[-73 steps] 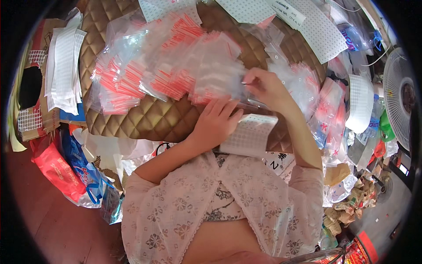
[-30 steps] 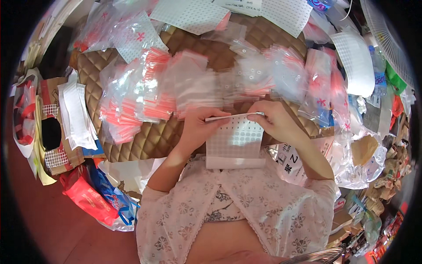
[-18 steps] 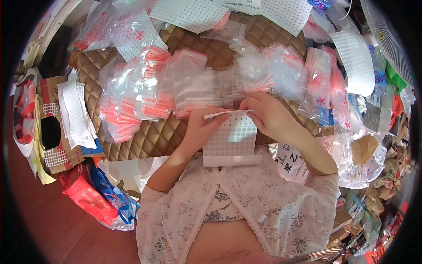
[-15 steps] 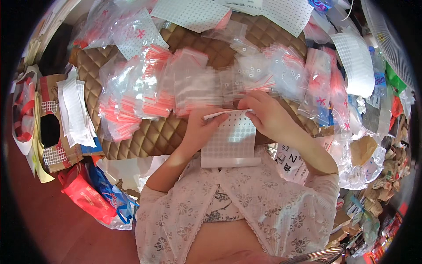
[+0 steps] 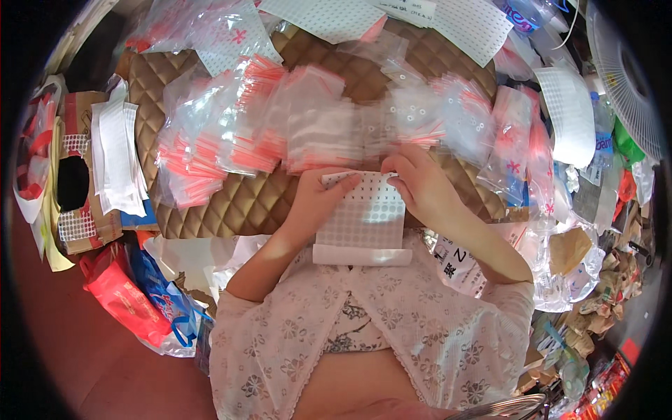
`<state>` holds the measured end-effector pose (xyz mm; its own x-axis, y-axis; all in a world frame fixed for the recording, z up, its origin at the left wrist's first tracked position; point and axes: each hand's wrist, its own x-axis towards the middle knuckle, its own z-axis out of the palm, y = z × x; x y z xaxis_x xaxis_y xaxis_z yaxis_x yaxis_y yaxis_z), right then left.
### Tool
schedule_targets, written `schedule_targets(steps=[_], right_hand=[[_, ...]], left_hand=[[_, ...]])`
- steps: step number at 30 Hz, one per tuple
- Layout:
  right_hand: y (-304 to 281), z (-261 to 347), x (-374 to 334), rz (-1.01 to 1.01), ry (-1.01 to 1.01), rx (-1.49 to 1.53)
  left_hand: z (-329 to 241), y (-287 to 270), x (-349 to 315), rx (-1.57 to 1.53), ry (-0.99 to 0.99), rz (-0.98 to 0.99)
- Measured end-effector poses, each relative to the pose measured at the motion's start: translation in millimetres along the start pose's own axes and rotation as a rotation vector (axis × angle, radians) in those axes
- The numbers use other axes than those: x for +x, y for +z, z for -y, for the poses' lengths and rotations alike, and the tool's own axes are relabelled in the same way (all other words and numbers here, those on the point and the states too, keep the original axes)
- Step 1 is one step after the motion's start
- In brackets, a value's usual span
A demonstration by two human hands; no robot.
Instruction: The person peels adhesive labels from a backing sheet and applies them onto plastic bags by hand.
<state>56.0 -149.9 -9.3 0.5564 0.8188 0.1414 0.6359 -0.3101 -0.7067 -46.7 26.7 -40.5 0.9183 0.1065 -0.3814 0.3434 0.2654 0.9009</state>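
At the left hand [image 5: 318, 197]: grasping the sheet [image 5: 360, 222] near its top left corner, with the thumb laid over the printed face and the other fingers mostly hidden behind.
At the right hand [image 5: 418, 180]: bent in close at the top right corner, with thumb and forefinger nearly together; cannot tell whether pinching the sheet or only touching it.
Sheet's feel: looks light and thin, probably soft enough to bend and crease, yet firm enough to hang fairly flat; perhaps slick where shiny, and likely easy to tear.
Best hold: by the top corners or the side margins, off the dots, with a light pinch.
Sheet's place: between the hands and below the fingertips, hanging toward the lap.
Curled end [image 5: 362, 255]: turned up at the bottom, well apart from any finger.
Bags [image 5: 318, 133]: just beyond the fingertips, overlapping, many red-edged.
Ringed bags [image 5: 462, 119]: beyond the right hand, clear, with small white rings.
Mat [image 5: 234, 213]: brown, quilted, spread under the bags.
White strips [image 5: 115, 150]: stacked far off to the left.
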Motion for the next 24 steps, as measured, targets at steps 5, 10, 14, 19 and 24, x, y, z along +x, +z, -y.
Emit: schedule_targets(steps=[5, 10, 14, 19, 24], right_hand=[[0.6, 4.9, 0.5, 0.051, 0.015, -0.02], [7.7, 10.0, -8.1, 0.123, -0.21, -0.39], [14.5, 2.4, -10.3, 0.091, -0.395, -0.515], [11.5, 1.7, 0.2, 0.073, -0.602, -0.601], [13.9, -3.0, 5.1, 0.113, -0.684, -0.581]], left_hand=[[4.1, -4.2, -2.3, -0.024, 0.014, 0.0], [5.4, -10.6, -3.3, -0.099, -0.038, -0.032], [2.9, -15.5, -6.6, -0.235, -0.077, -0.051], [7.5, -26.1, -8.1, -0.273, -0.127, -0.02], [2.8, -34.0, -7.6, -0.362, -0.16, -0.013]])
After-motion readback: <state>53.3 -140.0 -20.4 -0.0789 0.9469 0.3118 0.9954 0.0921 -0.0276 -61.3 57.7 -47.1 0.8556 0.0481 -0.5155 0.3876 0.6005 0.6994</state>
